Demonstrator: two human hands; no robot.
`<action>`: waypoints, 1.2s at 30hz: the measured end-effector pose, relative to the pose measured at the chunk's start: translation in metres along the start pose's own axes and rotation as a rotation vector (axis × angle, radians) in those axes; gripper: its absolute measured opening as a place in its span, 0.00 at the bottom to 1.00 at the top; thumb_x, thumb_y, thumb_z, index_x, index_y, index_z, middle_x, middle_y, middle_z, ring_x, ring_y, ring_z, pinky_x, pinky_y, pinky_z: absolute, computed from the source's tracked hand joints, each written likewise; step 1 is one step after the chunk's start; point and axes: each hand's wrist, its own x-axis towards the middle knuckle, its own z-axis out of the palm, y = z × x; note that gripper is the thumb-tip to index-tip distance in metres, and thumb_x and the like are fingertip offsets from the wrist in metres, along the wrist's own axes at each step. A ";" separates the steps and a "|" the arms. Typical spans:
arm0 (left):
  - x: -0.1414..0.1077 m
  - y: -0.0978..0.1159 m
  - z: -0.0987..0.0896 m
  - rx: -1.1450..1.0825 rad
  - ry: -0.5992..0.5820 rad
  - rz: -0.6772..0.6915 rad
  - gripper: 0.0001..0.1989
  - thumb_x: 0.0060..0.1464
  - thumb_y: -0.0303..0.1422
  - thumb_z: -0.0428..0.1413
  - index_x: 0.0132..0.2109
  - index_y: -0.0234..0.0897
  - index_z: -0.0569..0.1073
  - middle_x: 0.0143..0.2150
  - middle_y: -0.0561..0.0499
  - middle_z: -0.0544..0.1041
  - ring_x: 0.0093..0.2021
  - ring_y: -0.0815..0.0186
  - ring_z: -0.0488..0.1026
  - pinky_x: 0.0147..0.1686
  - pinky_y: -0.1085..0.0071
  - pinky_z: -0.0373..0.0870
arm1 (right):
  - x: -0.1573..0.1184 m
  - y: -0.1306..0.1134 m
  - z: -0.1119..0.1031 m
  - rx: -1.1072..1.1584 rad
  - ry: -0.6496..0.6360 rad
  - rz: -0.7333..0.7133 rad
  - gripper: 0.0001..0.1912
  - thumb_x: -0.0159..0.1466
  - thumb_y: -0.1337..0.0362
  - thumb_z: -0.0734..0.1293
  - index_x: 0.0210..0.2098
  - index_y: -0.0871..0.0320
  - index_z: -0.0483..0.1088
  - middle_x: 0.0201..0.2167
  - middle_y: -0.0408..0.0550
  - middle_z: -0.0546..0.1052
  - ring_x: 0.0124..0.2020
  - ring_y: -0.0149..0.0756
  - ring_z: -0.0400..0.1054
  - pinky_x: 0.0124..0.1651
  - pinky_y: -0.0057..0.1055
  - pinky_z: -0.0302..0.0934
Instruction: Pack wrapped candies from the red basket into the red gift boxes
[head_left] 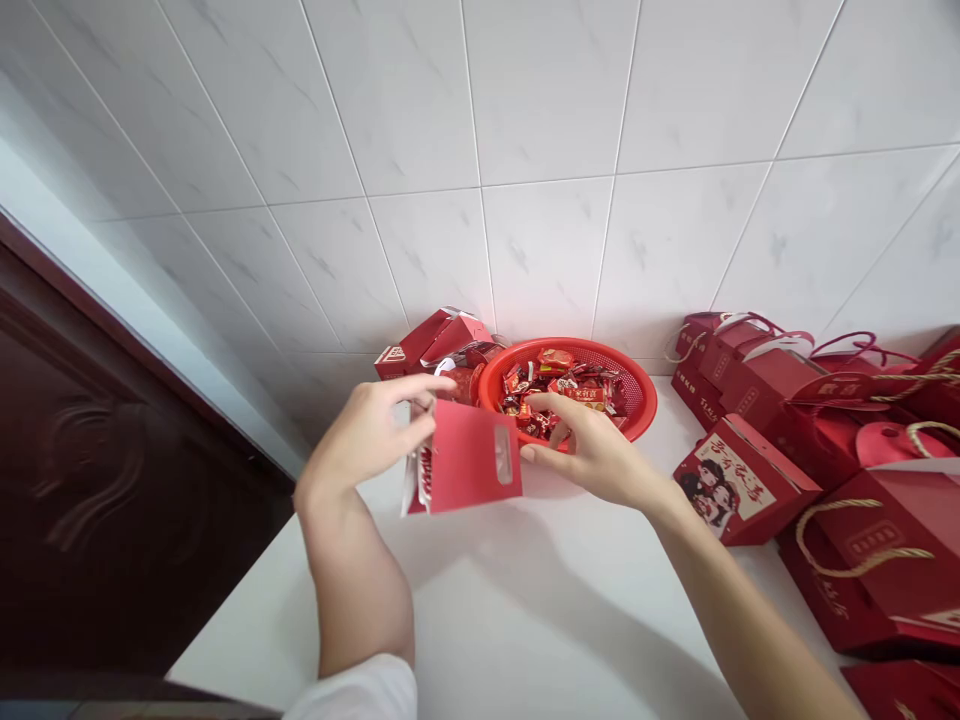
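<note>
A red paper gift box (469, 457) with a slot-shaped cut-out sits tilted in front of the basket, its left side open on pale, red-marked contents. My left hand (375, 430) is at that open side, with thumb and fingers closed on the box's edge. Just right of the box, my right hand (589, 452) hovers with thumb and index finger apart and nothing visible between them. Its fingertips are near the front rim of a red plastic basket (641, 390), which holds many red-wrapped candies (581, 392).
Red gift boxes with rope handles (885, 540) crowd the right side of the white table (517, 620). One printed box (742, 480) lies tilted there. Another red box (435, 340) stands behind, left of the basket. A tiled wall (547, 250) closes off the back.
</note>
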 end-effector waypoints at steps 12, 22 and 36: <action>-0.005 0.051 0.033 -0.275 -0.150 0.655 0.12 0.62 0.22 0.52 0.44 0.39 0.79 0.30 0.52 0.77 0.35 0.67 0.72 0.37 0.71 0.70 | 0.007 0.022 -0.014 0.149 -0.381 -0.160 0.41 0.54 0.53 0.76 0.63 0.56 0.64 0.54 0.51 0.74 0.50 0.41 0.70 0.53 0.35 0.63; 0.019 0.045 0.059 -0.282 -0.361 0.477 0.11 0.64 0.31 0.51 0.43 0.41 0.79 0.58 0.46 0.74 0.53 0.60 0.73 0.51 0.65 0.72 | 0.000 0.045 -0.027 0.058 -0.442 0.027 0.23 0.54 0.49 0.74 0.41 0.59 0.75 0.28 0.41 0.76 0.28 0.32 0.68 0.32 0.27 0.62; 0.033 0.032 0.070 -0.288 -0.618 0.332 0.14 0.63 0.32 0.50 0.42 0.40 0.82 0.41 0.49 0.82 0.40 0.64 0.77 0.41 0.72 0.71 | -0.009 0.067 -0.055 0.170 -0.476 0.144 0.29 0.56 0.50 0.73 0.53 0.59 0.71 0.40 0.49 0.79 0.39 0.37 0.74 0.41 0.29 0.66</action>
